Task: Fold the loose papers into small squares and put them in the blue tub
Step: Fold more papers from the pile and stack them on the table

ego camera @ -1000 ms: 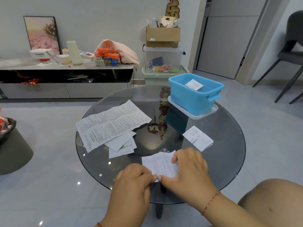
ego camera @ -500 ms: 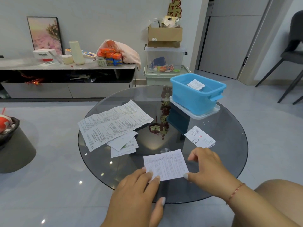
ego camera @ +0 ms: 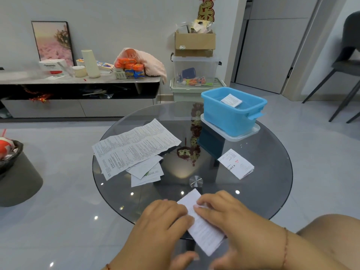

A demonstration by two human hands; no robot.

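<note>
A white printed paper [ego camera: 202, 228], folded into a narrow strip, lies tilted over the near edge of the round glass table [ego camera: 263, 191]. My left hand [ego camera: 161, 227] holds its left side with fingers on top and the thumb below. My right hand [ego camera: 233, 221] holds its right side the same way. The blue tub [ego camera: 233, 119] stands at the far right of the table with one folded paper [ego camera: 231, 100] inside. Another folded paper [ego camera: 236, 164] lies in front of the tub. Loose printed sheets [ego camera: 134, 147] overlap smaller papers [ego camera: 146, 172] at the left.
The tub sits on a white lid [ego camera: 253, 131]. A dark stool with a basket [ego camera: 11, 156] stands at the left. Behind are a low cabinet [ego camera: 78, 80], stacked storage boxes [ego camera: 194, 71] and a chair [ego camera: 346, 65] at the far right. My knee [ego camera: 331, 230] is at the lower right.
The flat square sheet has been folded over into a narrower strip and turned. Both hands have closed in on it at the table's near edge.
</note>
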